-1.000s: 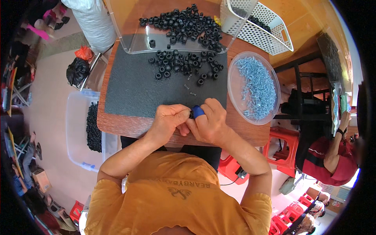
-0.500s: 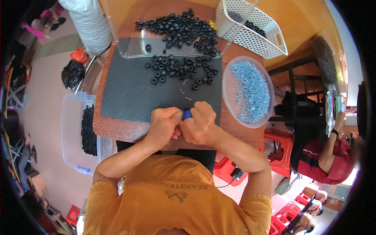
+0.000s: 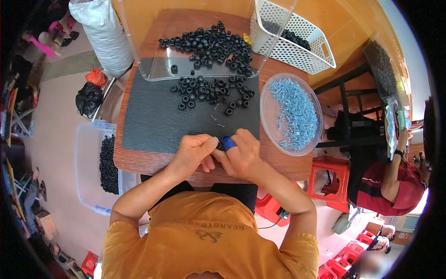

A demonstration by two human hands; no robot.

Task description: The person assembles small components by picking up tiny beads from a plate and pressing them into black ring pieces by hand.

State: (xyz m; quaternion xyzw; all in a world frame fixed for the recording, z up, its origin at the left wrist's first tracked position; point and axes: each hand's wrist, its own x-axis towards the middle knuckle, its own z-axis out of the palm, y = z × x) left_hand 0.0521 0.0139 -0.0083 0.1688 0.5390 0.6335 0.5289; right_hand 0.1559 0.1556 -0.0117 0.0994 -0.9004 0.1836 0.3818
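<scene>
Holding, right hand [image 3: 242,152]: a small dark part [image 3: 220,146], mostly covered, between the curled forefinger and thumb. Blue band [image 3: 228,142] around that forefinger. Left hand [image 3: 197,151]: thumb and forefinger pinched narrow just beside the part's left side; whether anything is between them, cannot tell. Part lies in the gap between the two hands, over the near edge of the mat. Its long axis is hidden.

Key relation: three small coil springs [image 3: 220,125] lie apart on the mat, straight beyond the fingertips. The nearest has its length roughly left to right, slightly closer to the right hand.

Surface: dark textured mat [image 3: 155,116] on a wooden table [image 3: 288,163]. Farther off, loose black pieces [image 3: 200,90] spread from the mat into a clear tub [image 3: 155,76], its open side toward the person. Right: round clear dish [image 3: 272,126] of bluish bits; beyond, white perforated basket [image 3: 312,59].

Room: left, clear bin [image 3: 87,165] on the floor, white sack [image 3: 101,35]; right, red stool [image 3: 341,174], co-worker [image 3: 385,188] in dark red.
</scene>
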